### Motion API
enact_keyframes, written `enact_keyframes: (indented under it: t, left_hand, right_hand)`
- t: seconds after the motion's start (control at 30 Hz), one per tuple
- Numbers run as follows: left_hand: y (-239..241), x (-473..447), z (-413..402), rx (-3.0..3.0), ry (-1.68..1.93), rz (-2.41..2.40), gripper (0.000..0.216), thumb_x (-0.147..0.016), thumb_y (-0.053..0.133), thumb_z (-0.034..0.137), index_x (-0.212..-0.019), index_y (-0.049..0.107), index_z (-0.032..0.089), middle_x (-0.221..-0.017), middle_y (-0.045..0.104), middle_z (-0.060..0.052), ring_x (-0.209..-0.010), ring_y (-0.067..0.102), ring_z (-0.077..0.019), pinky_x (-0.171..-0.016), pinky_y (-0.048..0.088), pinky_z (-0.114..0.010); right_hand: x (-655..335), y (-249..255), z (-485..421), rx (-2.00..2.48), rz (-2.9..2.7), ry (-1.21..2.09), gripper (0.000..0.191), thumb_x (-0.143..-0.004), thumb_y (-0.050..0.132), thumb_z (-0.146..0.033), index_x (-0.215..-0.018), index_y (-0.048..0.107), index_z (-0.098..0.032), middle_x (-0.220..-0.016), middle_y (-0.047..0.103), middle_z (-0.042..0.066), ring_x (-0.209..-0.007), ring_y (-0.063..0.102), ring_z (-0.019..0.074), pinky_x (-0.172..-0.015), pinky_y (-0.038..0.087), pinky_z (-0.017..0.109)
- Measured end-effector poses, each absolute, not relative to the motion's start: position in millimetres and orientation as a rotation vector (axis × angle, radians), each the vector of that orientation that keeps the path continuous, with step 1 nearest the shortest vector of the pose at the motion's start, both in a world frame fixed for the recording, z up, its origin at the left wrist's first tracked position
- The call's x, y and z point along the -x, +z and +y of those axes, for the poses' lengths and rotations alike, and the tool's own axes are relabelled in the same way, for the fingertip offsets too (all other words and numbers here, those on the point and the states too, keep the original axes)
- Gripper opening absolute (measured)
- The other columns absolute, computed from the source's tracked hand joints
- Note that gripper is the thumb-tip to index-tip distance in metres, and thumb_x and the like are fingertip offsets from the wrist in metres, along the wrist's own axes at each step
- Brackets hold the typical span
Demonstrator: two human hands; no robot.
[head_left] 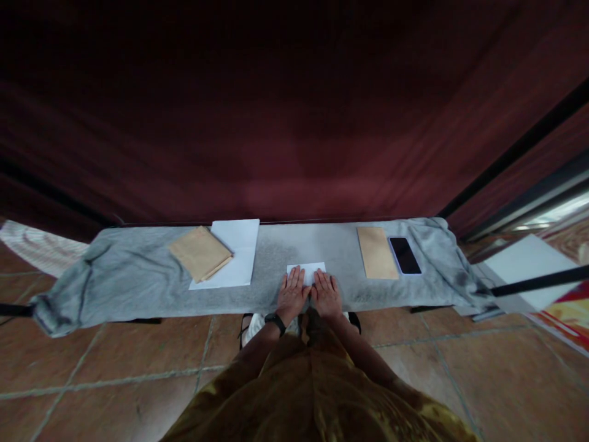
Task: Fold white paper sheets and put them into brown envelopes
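A small folded white paper [307,270] lies on the grey cloth-covered table [147,288], near its front edge. My left hand [291,293] rests flat on the paper's left part, fingers stretched out, a black watch on the wrist. My right hand [326,293] lies flat beside it on the paper's right part, fingers also spread. Neither hand grips anything; both press down on the paper.
To the left lie a stack of brown envelopes [200,252] on white sheets [237,245]. To the right lie a single brown envelope [377,252] and a dark phone [405,255]. A dark red curtain hangs behind. The floor is tiled; a white board [529,267] lies at right.
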State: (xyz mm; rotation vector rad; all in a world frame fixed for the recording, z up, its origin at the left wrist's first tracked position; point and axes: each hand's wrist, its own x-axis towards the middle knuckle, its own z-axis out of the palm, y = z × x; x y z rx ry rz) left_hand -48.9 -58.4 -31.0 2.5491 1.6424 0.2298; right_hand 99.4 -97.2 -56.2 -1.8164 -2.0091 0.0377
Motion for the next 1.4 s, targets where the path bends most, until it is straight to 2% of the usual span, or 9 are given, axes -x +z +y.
enact_keyframes:
  t: [0.13, 0.27, 0.4, 0.53, 0.63, 0.87, 1.2, 1.3, 1.4]
  left_hand:
    - [-33, 51, -59, -2.533, 0.23, 1.701, 0.063, -0.102, 0.038, 0.043, -0.154, 0.037, 0.008, -0.162, 0.033, -0.019, -0.153, 0.025, -0.0289, -0.124, 0.022, -0.049]
    - [-34, 50, -59, -2.54, 0.247, 1.713, 0.062, -0.101, 0.038, 0.042, -0.154, 0.036, 0.01, -0.162, 0.034, -0.018, -0.153, 0.026, -0.0287, -0.123, 0.023, -0.049]
    - [-35, 51, -58, -2.556, 0.235, 1.698, 0.062, -0.1, 0.04, 0.039, -0.155, 0.036, 0.01, -0.162, 0.034, -0.018, -0.153, 0.026, -0.0293, -0.123, 0.023, -0.05]
    - [-38, 53, -56, -2.576, 0.18, 1.676, 0.062, -0.099, 0.04, 0.03, -0.156, 0.033, 0.009, -0.163, 0.033, -0.017, -0.153, 0.024, -0.0286, -0.124, 0.021, -0.049]
    - [-41, 55, -56, -2.609, 0.181, 1.671, 0.062, -0.098, 0.039, 0.027, -0.157, 0.031, 0.009, -0.163, 0.032, -0.016, -0.153, 0.024, -0.0281, -0.124, 0.022, -0.048]
    - [-44, 54, -56, -2.642, 0.246, 1.693, 0.063, -0.101, 0.039, 0.039, -0.156, 0.034, 0.009, -0.161, 0.035, -0.018, -0.152, 0.028, -0.0301, -0.122, 0.026, -0.05]
    - [-43, 55, -57, -2.625, 0.257, 1.693, 0.066, -0.102, 0.036, 0.047, -0.156, 0.033, 0.008, -0.161, 0.036, -0.018, -0.151, 0.03, -0.0295, -0.123, 0.025, -0.049]
    - [-43, 56, -57, -2.629, 0.255, 1.683, 0.066, -0.102, 0.037, 0.047, -0.156, 0.033, 0.009, -0.161, 0.035, -0.018, -0.151, 0.029, -0.0292, -0.123, 0.024, -0.049]
    - [-43, 56, -56, -2.624, 0.245, 1.682, 0.066, -0.101, 0.039, 0.045, -0.156, 0.033, 0.008, -0.161, 0.035, -0.019, -0.152, 0.028, -0.0298, -0.123, 0.024, -0.05]
  right_hand:
    - [-106, -59, -101, 1.877, -1.925, 0.022, 0.054, -0.105, 0.031, -0.032, -0.152, 0.041, -0.009, -0.155, 0.046, 0.017, -0.145, 0.04, 0.0292, -0.121, 0.023, 0.051]
    - [-113, -54, -96, 1.989, -1.88, 0.078, 0.055, -0.105, 0.029, -0.033, -0.152, 0.041, -0.007, -0.156, 0.045, 0.019, -0.146, 0.038, 0.0305, -0.121, 0.023, 0.051]
    - [-108, -41, -79, 1.908, -1.985, 0.139, 0.056, -0.105, 0.03, -0.032, -0.155, 0.037, -0.008, -0.16, 0.039, 0.016, -0.149, 0.033, 0.0275, -0.122, 0.025, 0.048]
    - [-92, -35, -61, 1.691, -2.185, 0.151, 0.051, -0.105, 0.031, -0.03, -0.151, 0.043, -0.013, -0.16, 0.04, 0.012, -0.149, 0.033, 0.0227, -0.122, 0.026, 0.044]
    - [-86, -39, -52, 1.65, -2.257, 0.1, 0.047, -0.105, 0.033, -0.028, -0.147, 0.051, -0.017, -0.156, 0.046, 0.011, -0.147, 0.037, 0.0231, -0.122, 0.025, 0.046]
    - [-101, -47, -40, 1.763, -2.144, 0.062, 0.045, -0.103, 0.036, -0.025, -0.142, 0.054, -0.013, -0.149, 0.054, 0.014, -0.139, 0.045, 0.0263, -0.118, 0.028, 0.045]
    - [-118, -38, -20, 1.822, -2.139, 0.067, 0.035, -0.101, 0.038, -0.018, -0.126, 0.062, -0.018, -0.123, 0.066, 0.011, -0.117, 0.054, 0.0222, -0.114, 0.03, 0.043]
    - [-117, -38, -21, 1.827, -2.146, 0.054, 0.035, -0.1, 0.038, -0.018, -0.126, 0.062, -0.018, -0.124, 0.066, 0.011, -0.119, 0.053, 0.0225, -0.116, 0.028, 0.043]
    - [-111, -38, -28, 1.845, -2.122, 0.032, 0.039, -0.099, 0.039, -0.018, -0.133, 0.059, -0.013, -0.135, 0.062, 0.014, -0.128, 0.05, 0.0247, -0.118, 0.027, 0.044]
